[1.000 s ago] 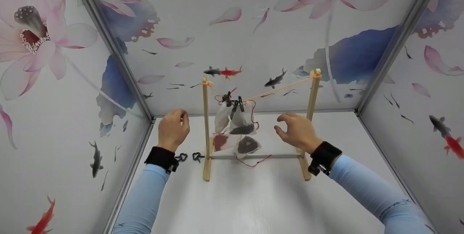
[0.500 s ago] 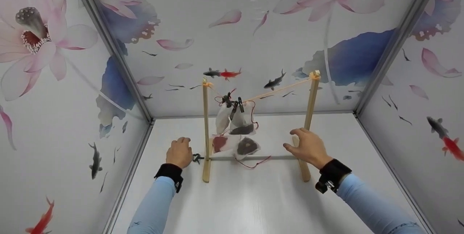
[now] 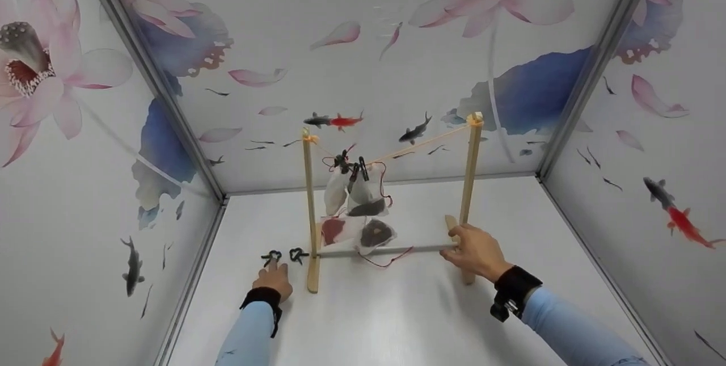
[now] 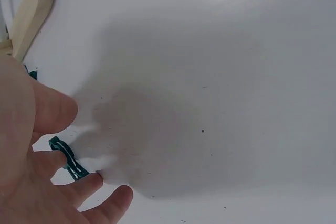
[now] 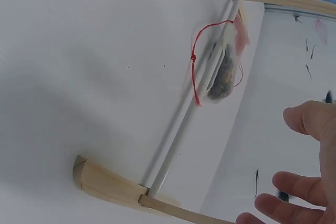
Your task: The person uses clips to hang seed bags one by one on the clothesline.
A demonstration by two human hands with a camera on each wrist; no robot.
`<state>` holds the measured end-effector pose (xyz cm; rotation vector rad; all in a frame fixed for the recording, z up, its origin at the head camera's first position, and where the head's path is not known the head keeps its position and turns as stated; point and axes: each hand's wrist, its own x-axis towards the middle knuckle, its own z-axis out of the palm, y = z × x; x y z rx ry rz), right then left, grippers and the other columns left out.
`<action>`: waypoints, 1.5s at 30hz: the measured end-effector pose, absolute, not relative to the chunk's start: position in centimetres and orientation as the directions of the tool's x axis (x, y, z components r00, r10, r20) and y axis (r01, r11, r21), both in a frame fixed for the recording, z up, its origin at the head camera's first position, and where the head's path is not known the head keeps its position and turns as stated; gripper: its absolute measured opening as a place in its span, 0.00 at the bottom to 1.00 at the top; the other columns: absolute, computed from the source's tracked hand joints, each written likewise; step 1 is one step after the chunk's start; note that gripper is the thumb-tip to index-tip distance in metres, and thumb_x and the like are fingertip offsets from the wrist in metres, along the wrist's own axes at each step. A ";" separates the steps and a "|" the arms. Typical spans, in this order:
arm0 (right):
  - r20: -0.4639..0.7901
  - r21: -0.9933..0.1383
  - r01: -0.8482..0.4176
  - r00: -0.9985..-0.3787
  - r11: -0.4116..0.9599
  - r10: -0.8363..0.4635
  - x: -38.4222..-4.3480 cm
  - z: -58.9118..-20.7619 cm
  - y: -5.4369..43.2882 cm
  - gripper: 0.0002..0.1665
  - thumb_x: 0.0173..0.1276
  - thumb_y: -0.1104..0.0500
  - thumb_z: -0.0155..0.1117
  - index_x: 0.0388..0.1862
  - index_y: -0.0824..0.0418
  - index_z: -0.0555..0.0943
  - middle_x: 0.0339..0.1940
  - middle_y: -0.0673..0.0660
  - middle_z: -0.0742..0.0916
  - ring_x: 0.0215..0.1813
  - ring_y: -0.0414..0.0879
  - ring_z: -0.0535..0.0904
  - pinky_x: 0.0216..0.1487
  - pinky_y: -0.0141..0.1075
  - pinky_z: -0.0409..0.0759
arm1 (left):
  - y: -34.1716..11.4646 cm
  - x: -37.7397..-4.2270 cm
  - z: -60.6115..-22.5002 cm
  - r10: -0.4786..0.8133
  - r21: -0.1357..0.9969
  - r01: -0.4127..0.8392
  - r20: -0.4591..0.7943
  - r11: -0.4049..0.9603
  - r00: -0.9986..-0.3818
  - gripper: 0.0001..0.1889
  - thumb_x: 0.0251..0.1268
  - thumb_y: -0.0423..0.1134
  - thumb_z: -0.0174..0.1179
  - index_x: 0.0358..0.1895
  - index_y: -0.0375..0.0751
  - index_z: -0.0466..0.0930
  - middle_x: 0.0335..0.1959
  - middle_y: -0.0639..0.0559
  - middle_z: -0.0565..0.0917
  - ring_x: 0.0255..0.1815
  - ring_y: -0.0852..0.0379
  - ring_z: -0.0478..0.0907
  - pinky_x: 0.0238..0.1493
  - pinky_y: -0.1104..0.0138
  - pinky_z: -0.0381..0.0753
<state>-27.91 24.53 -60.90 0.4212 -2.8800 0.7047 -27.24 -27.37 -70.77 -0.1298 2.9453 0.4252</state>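
In the head view, my left hand (image 3: pixel 273 281) reaches to a dark clip (image 3: pixel 274 255) lying on the white table, its fingertips at the clip. The left wrist view shows this clip (image 4: pixel 73 161) as dark green, by the fingers, with the thumb apart from them. A second clip (image 3: pixel 297 255) lies beside it, near the wooden stand's left post (image 3: pixel 309 201). My right hand (image 3: pixel 479 251) is by the foot of the right post (image 3: pixel 469 179). The right wrist view shows its thumb and fingers (image 5: pixel 291 184) spread, with nothing between them; whether it touches the post I cannot tell.
An orange string (image 3: pixel 420 146) joins the post tops. Dark clips hold white pouches (image 3: pixel 336 193) on it. Lower, a pouch with dark contents (image 3: pixel 375 233) and one with reddish contents (image 3: pixel 334 231) lie near the white crossbar (image 3: pixel 420 249). A red cord (image 3: pixel 391 263) trails forward. Printed walls surround the table.
Both hands have come down: the left from beside the left post to the clip on the table, the right down towards the right post's foot. The view has shifted slightly.
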 end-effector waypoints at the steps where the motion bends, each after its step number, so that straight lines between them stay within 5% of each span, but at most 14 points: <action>1: 0.200 -0.433 -0.303 -0.951 0.849 -0.237 -27.9 -61.0 24.5 0.28 0.67 0.48 0.83 0.57 0.66 0.89 0.51 0.63 0.94 0.44 0.56 0.93 0.48 0.55 0.92 | -27.4 -27.1 -70.8 -0.064 0.260 -0.105 -0.161 0.960 -0.985 0.28 0.75 0.29 0.54 0.77 0.27 0.75 0.82 0.21 0.70 0.74 0.17 0.75 0.69 0.30 0.83; 5: 0.198 -0.434 -0.297 -0.952 0.850 -0.232 -27.8 -61.2 24.5 0.26 0.67 0.49 0.84 0.55 0.65 0.90 0.49 0.61 0.94 0.45 0.55 0.92 0.48 0.55 0.92 | -27.1 -27.2 -70.6 -0.068 0.192 -0.079 -0.062 0.978 -0.996 0.22 0.73 0.28 0.63 0.67 0.25 0.80 0.63 0.23 0.83 0.57 0.25 0.85 0.56 0.37 0.91; 9: 0.196 -0.431 -0.298 -0.952 0.852 -0.234 -27.9 -61.2 24.3 0.25 0.66 0.49 0.84 0.55 0.65 0.90 0.51 0.62 0.94 0.46 0.55 0.92 0.49 0.55 0.92 | -26.9 -27.7 -71.5 -0.088 0.122 -0.087 0.003 0.989 -0.996 0.15 0.70 0.28 0.70 0.56 0.26 0.83 0.49 0.28 0.83 0.47 0.33 0.85 0.44 0.43 0.92; 14: 0.196 -0.422 -0.310 -0.949 0.852 -0.249 -27.8 -61.4 23.9 0.25 0.66 0.49 0.84 0.55 0.64 0.91 0.54 0.63 0.95 0.44 0.53 0.91 0.47 0.54 0.91 | -26.9 -27.6 -73.4 -0.127 0.100 -0.126 0.004 0.987 -0.992 0.15 0.74 0.27 0.68 0.60 0.29 0.84 0.53 0.27 0.80 0.50 0.31 0.83 0.40 0.43 0.92; 18: 0.202 -0.424 -0.316 -0.947 0.849 -0.251 -27.7 -61.6 23.6 0.25 0.66 0.50 0.84 0.54 0.64 0.91 0.54 0.63 0.95 0.43 0.53 0.91 0.47 0.54 0.91 | -27.3 -27.0 -73.6 -0.134 0.133 -0.126 0.054 0.983 -0.989 0.16 0.76 0.24 0.65 0.62 0.29 0.84 0.56 0.24 0.80 0.42 0.32 0.86 0.37 0.46 0.93; 23: 0.187 -0.427 -0.310 -0.949 0.850 -0.252 -27.4 -62.1 23.4 0.24 0.66 0.50 0.85 0.53 0.64 0.92 0.53 0.64 0.95 0.45 0.56 0.92 0.49 0.56 0.91 | -28.1 -26.2 -73.1 -0.110 0.165 -0.100 0.055 0.981 -0.992 0.09 0.74 0.22 0.65 0.53 0.23 0.83 0.44 0.26 0.83 0.31 0.37 0.88 0.35 0.49 0.93; 31: 0.194 -0.408 -0.330 -0.943 0.852 -0.272 -27.3 -62.3 22.9 0.23 0.66 0.50 0.83 0.53 0.64 0.92 0.55 0.65 0.95 0.54 0.64 0.93 0.55 0.60 0.91 | -28.2 -26.3 -70.8 -0.095 0.153 -0.101 -0.047 0.983 -0.994 0.05 0.69 0.23 0.67 0.43 0.22 0.87 0.36 0.28 0.88 0.37 0.36 0.90 0.42 0.46 0.94; 45: 0.211 -0.406 -0.442 -0.897 0.800 -0.388 -26.8 -61.9 21.7 0.15 0.69 0.52 0.83 0.47 0.60 0.93 0.46 0.58 0.97 0.46 0.56 0.94 0.48 0.53 0.92 | -23.6 -27.6 -64.2 -0.113 0.610 0.034 0.201 0.792 -0.973 0.06 0.79 0.36 0.69 0.45 0.36 0.89 0.37 0.42 0.94 0.33 0.51 0.90 0.37 0.56 0.90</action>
